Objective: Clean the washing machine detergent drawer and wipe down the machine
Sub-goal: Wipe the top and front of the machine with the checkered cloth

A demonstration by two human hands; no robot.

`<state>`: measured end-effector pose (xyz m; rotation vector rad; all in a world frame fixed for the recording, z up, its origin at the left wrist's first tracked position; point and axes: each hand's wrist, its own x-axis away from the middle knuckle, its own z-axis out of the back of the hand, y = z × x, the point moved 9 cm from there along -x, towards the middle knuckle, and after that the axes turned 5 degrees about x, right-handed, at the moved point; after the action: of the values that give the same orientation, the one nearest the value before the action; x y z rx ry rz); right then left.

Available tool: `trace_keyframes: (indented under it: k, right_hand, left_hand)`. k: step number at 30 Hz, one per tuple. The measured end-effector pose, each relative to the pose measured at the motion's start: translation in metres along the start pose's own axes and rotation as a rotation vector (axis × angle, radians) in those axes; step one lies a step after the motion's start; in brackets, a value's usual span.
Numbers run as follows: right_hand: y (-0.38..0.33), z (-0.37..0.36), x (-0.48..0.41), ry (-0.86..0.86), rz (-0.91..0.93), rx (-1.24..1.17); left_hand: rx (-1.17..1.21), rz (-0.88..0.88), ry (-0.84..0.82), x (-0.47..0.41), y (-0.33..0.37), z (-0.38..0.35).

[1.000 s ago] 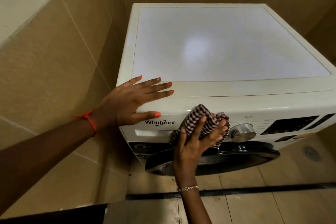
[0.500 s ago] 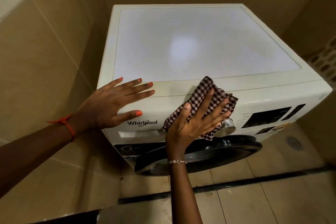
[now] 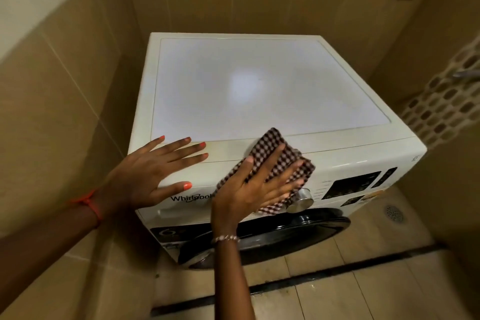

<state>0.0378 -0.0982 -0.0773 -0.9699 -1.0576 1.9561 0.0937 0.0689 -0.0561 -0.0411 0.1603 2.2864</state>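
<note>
Pressing the cloth (image 3: pixel 271 147) to the washing machine (image 3: pixel 259 80), right grip (image 3: pixel 249 193) splayed wide; left grip (image 3: pixel 145 176) flat beside.

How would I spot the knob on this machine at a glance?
Find the white front-loading washing machine in the tiled corner. On its front panel, above the black round door, a shiny silver round knob sticks out beside the brown-and-white checked cloth. Nothing else there is metallic and raised.

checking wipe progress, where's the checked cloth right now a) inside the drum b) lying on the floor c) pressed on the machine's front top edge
C: the right hand presses the checked cloth flat against the washing machine's front top edge, just above the dial.
</note>
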Motion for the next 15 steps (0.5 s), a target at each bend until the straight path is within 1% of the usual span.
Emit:
trace_keyframes:
  k: [3, 6, 9, 11, 13, 15]
  right_hand:
    - [0.018, 0.017, -0.056, 0.069, -0.166, 0.084]
    - [0.048, 0.035, -0.106, 0.088, -0.302, 0.067]
    - [0.071, 0.053, -0.137, 0.088, -0.374, -0.093]
    - [0.097, 0.056, -0.141, 0.081, -0.49, -0.261]
    - [0.127, 0.05, -0.131, 0.057, -0.63, -0.363]
    - [0.155, 0.04, -0.113, 0.055, -0.769, -0.413]
  left_hand:
    - [-0.009, 0.001, -0.012, 0.0, -0.001, -0.002]
    - [-0.007, 0.013, -0.029, -0.002, -0.003, -0.005]
    - [0.014, 0.038, -0.045, -0.003, -0.003, -0.002]
    - [0.047, 0.069, -0.049, -0.006, 0.003, -0.002]
    - [0.1, 0.093, -0.01, -0.021, 0.024, -0.004]
    - [0.11, 0.018, 0.023, -0.052, 0.059, -0.008]
